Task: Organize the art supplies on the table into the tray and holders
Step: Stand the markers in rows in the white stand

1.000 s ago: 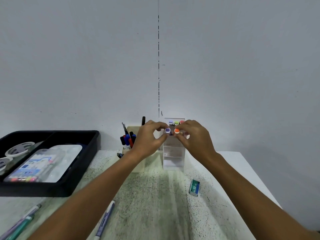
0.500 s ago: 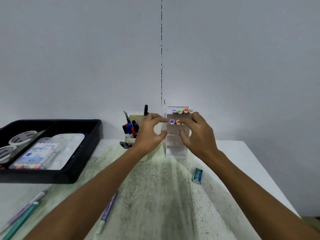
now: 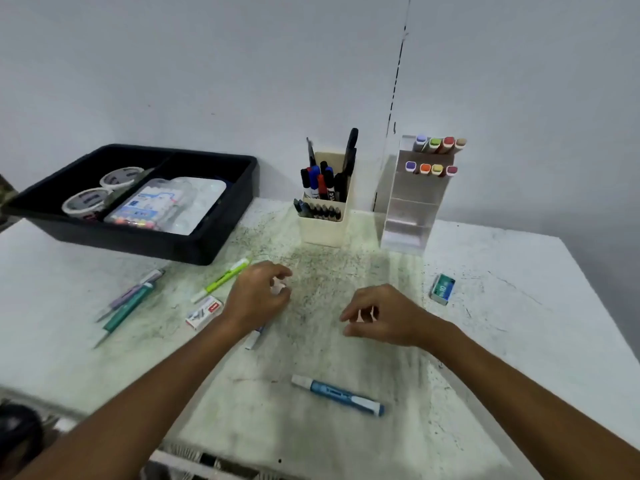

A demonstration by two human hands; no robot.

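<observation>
A: Start big. The tabletop (image 3: pixel 502 306) carries it all, and the black tray (image 3: pixel 221 247) sits at the back, well left of the cream pen holder (image 3: pixel 323 223), my landmark.

B: What's in the tray?

A: Tape rolls (image 3: pixel 88 202) in one compartment and a clear marker pack (image 3: pixel 152 206) in the other, sorted by kind, I'd judge. Just right of the cream pen holder stands the clear tiered rack (image 3: pixel 408 216), with two rows of coloured markers (image 3: pixel 431 169) slotted caps outward (easy to pick by colour).

B: And the hands?

A: Both hover low, in front of the cream pen holder. The left hand (image 3: pixel 256 299) has its fingers loosely curled over a pen mostly hidden beneath it; whether it touches, I cannot tell. The right hand (image 3: pixel 384 315) hangs relaxed, fingers half curled, holding nothing.

B: What's loose?

A: Nearer than the holder, a blue marker (image 3: pixel 337 394); front left, a teal pen (image 3: pixel 126 311), a green highlighter (image 3: pixel 221 280) and a small white box (image 3: pixel 203 311); front right, a green eraser box (image 3: pixel 442 288).
</observation>
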